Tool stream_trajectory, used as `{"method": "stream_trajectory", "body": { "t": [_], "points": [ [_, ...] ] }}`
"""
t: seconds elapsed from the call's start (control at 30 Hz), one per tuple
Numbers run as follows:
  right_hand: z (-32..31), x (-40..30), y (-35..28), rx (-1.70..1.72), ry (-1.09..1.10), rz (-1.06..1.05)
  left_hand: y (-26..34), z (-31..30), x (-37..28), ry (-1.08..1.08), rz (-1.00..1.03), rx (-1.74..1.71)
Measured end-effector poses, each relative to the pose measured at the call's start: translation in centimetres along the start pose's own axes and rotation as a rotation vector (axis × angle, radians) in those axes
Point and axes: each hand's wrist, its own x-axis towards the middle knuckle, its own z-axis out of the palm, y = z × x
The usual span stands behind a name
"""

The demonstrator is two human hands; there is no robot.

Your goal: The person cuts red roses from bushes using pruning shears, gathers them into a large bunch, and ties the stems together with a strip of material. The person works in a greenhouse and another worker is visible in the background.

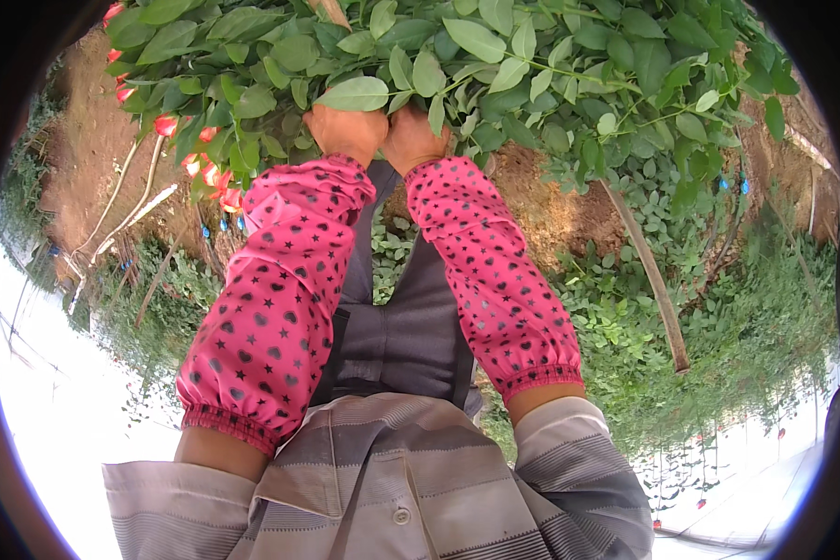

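Note:
A large leafy bundle of rose stems (462,56) stretches sideways before me, with red and pale rose blooms (213,178) at its left side. My left hand (350,129) is curled into the underside of the foliage. Right beside it, almost touching, my right hand (414,136) is closed in the same leaves. Both hands appear to grip the bundle, but leaves hide the fingers and the stems within them. Pink sleeve covers (273,294) with dark hearts and stars run over both forearms.
Below the bundle lies brown soil (560,203), with low green plants (623,308) at the right and behind my legs. A bare brown stalk (647,273) slants at the right. Thin pale canes (129,203) stand at the left. Small blue pieces (745,186) hang nearby.

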Motion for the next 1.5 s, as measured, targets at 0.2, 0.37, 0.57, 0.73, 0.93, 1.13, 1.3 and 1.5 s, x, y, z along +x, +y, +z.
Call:
{"method": "stream_trajectory", "body": {
  "t": [0.2, 0.37, 0.57, 0.73, 0.93, 1.13, 1.3, 1.5],
  "points": [
    [0.7, -0.4, 0.1, 0.137, 0.032, 0.103, -0.3, 1.2, 0.0, 0.208, 0.138, -0.05],
    [1.6, -0.9, -1.3, 0.151, 0.313, 0.202, 0.1, 0.8, 0.1, -0.077, -0.036, -0.054],
    [0.0, -1.2, -0.9, 0.134, 0.2, 0.26, 0.0, 2.0, 0.0, 0.123, 0.0, -0.111],
    [-2.3, -1.1, -3.2, 0.091, 0.03, 0.462, -0.1, 1.7, 0.4, 0.079, 0.009, -0.126],
    [0.8, -0.6, -1.7, 0.593, 0.192, 0.606, 0.3, 1.6, 0.5, 0.064, 0.058, -0.158],
    [0.9, 0.7, -2.2, 1.341, 0.054, 1.186, -0.6, 2.5, 0.3, 0.206, 0.086, -0.095],
    [3.3, 0.4, -1.1, 1.311, -0.184, 0.913, 0.1, 0.5, 0.3, 0.048, 0.093, -0.126],
    [3.3, -1.2, 0.8, 0.483, -0.152, 0.36, -0.6, 1.9, 0.4, 0.18, 0.141, -0.121]
  ]
}}
